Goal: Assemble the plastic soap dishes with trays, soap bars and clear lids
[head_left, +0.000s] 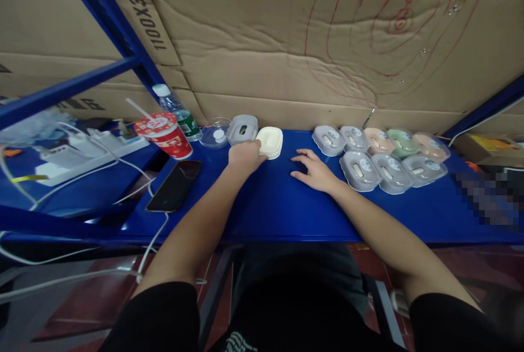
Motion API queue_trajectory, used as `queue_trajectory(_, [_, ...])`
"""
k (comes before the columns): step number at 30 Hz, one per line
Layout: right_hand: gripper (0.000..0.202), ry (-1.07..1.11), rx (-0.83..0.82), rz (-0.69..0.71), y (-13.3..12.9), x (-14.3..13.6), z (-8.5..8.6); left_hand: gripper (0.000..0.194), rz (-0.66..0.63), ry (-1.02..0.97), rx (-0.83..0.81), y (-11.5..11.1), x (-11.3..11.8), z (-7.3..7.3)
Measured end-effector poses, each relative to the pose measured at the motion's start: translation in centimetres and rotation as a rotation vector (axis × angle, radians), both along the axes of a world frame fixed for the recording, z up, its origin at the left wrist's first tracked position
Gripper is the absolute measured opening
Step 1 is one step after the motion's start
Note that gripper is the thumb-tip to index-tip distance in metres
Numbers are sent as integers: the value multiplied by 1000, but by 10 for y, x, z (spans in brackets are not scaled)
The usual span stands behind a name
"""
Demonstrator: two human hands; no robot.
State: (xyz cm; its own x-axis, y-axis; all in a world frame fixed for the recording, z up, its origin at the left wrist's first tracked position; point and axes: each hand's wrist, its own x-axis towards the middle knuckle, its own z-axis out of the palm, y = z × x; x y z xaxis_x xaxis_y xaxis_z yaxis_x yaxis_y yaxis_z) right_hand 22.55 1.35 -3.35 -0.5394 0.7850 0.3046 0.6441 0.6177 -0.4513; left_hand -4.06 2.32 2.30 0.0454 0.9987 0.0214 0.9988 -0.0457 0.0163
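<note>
From here I can read "1100X380" in black on the cardboard panel (141, 8) (tilting steeply upward); the red drink cup's (172, 142) print is too blurred.

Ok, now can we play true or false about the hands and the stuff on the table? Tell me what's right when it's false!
1. The left hand is touching the cream box. True.
2. The right hand is holding the red cup. False: its fingers are spread, and the cup stands over on the left side.
3. The red cup has a straw in it. True.
4. The phone is on top of the cup. False: it lies on the blue table.
5. One box in the group on the right is a green box. True.
</note>
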Motion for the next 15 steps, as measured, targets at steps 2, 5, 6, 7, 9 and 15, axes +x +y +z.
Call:
queue_trajectory(2, [48,1,2,2,0,0,0,48,11,2,10,2,2,-2])
queue_trajectory(5, [48,10,31,-5,1,1,1,48,30,9,9,4,6,-5])
queue_trajectory(6, [48,13,52,-14,2,1,2,49,34,7,11,5,7,-6])
queue_trajectory(7, [48,16,76,-30,3,2,2,49,37,4,16,6,7,-6])
queue_trajectory(9, [49,15,126,-86,5,5,5,49,38,-6,26,7,8,-6])
queue_trajectory(15, [58,-21,199,-344,13,19,9,48,40,-30,22,7,10,-3])
